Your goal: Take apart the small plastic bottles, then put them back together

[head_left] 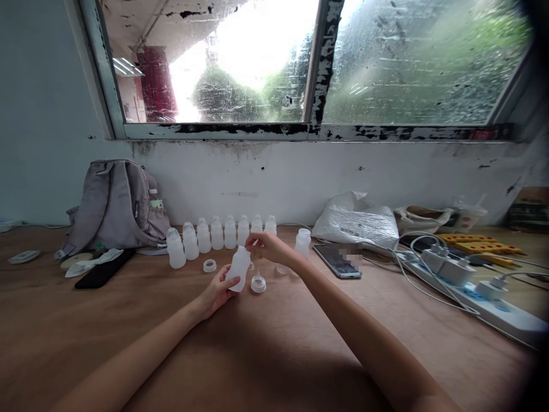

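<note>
My left hand grips a frosted, uncapped baby bottle, tilted a little to the right above the table. At its mouth is my right hand, fingers pinched together; whatever they hold is hidden. Below the hands, a bottle teat in a white collar lies on the wood. A white ring is to the left of the held bottle. Behind stands a row of several capped baby bottles. Another bottle without a cap stands upright on the right, with clear caps partly covered by my right arm.
A phone and a silvery plastic bag are to the right. Beyond them runs a white power strip with chargers and loose cables. On the left are a grey backpack and a black flat case. A wall with a window closes the back.
</note>
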Demonstrator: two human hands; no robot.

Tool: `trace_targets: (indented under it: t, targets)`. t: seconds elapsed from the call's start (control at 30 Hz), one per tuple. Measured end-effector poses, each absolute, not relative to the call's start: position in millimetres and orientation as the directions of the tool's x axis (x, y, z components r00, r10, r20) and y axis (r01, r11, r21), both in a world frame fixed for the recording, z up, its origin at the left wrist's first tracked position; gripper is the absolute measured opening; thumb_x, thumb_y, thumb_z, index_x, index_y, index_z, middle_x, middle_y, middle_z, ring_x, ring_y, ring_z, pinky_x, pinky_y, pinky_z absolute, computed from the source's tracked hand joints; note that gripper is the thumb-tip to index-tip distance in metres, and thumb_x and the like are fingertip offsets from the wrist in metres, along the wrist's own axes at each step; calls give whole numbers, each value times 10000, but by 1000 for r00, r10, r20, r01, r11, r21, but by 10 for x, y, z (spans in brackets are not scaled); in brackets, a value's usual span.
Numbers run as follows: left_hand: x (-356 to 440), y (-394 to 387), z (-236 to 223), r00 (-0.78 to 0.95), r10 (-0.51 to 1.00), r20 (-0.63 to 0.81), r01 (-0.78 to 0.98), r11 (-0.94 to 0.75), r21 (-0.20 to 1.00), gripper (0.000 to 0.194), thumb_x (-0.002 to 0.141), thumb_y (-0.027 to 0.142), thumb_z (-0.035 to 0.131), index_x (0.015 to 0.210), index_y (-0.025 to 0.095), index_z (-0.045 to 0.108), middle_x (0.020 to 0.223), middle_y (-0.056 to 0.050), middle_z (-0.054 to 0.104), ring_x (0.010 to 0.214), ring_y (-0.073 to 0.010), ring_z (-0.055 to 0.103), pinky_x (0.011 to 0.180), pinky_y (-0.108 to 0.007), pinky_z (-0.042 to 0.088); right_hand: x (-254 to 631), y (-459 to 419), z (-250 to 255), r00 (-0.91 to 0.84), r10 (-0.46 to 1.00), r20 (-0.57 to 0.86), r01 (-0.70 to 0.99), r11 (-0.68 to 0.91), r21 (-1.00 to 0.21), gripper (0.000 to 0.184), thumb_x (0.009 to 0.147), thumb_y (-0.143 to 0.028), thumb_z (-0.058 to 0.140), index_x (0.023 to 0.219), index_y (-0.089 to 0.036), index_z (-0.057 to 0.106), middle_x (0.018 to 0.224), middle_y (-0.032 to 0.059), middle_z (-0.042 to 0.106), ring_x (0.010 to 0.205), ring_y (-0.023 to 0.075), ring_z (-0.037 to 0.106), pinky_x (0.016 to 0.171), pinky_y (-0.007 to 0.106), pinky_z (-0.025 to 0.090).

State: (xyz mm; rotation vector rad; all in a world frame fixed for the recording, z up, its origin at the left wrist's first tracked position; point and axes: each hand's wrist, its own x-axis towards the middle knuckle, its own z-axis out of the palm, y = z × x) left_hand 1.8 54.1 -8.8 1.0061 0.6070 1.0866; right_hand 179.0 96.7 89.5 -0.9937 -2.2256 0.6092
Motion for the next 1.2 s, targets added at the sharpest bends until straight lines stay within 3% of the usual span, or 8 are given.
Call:
trace_targets:
  t: [0.2, 0.37, 0.5, 0.67, 0.87, 1.2]
  targets:
    - [29, 517, -73, 378, 922, 81, -442, 103, 891, 367, 672, 198, 665, 1014, 201, 531, 894, -33, 558, 735, -122, 531, 628, -220, 404, 1806, 982, 891, -529, 790, 309, 542, 595, -594, 91, 709, -273, 585, 695, -183, 591, 675, 9, 611, 581, 117, 536, 514, 218, 399]
    - [6, 566, -127, 363, 930, 51, -471, 136, 872, 450, 707, 230, 640, 1123, 241, 470, 1070, -66, 515, 861, -153, 538, 720, -268, 436, 1921, 1079, 926, -503, 777, 377, 558, 626, -545, 68, 710, -239, 579, 687, -177, 592, 649, 13, 595, 613, 132, 546, 539, 220, 397]
    - [-17, 607, -162, 345, 938, -16, -474, 189, 860, 442, 711, 244, 636, 1121, 230, 470, 1177, -87, 428, 941, -188, 534, 801, -327, 435, 2156, 1185, 1026, -344, 770, 536, 691, 595, -411, 48, 716, -213, 575, 699, -172, 592, 686, 21, 580, 609, 128, 525, 572, 229, 381]
    - [-20, 609, -161, 350, 936, -26, -462, 197, 865, 402, 707, 240, 639, 1083, 215, 498, 1183, -94, 422, 960, -202, 535, 797, -327, 438, 2485, 1386, 1014, -189, 739, 647, 886, 413, -213, 66, 763, -203, 529, 751, -171, 585, 805, 35, 552, 636, 118, 515, 613, 223, 371]
    - [-14, 607, -163, 348, 937, -23, -451, 189, 873, 373, 708, 238, 635, 1059, 209, 510, 1169, -91, 432, 975, -205, 528, 792, -319, 439, 2709, 1644, 739, -108, 759, 641, 936, 295, -191, 88, 783, -189, 500, 781, -154, 580, 839, 62, 531, 666, 144, 521, 627, 243, 356]
    - [-25, 630, -184, 368, 930, -5, -437, 177, 882, 344, 726, 230, 616, 1053, 203, 514, 1157, -86, 424, 970, -198, 522, 800, -322, 435, 2761, 1836, 438, -118, 793, 598, 968, 226, -108, 107, 809, -179, 459, 807, -171, 566, 884, 60, 555, 798, 176, 524, 725, 291, 294]
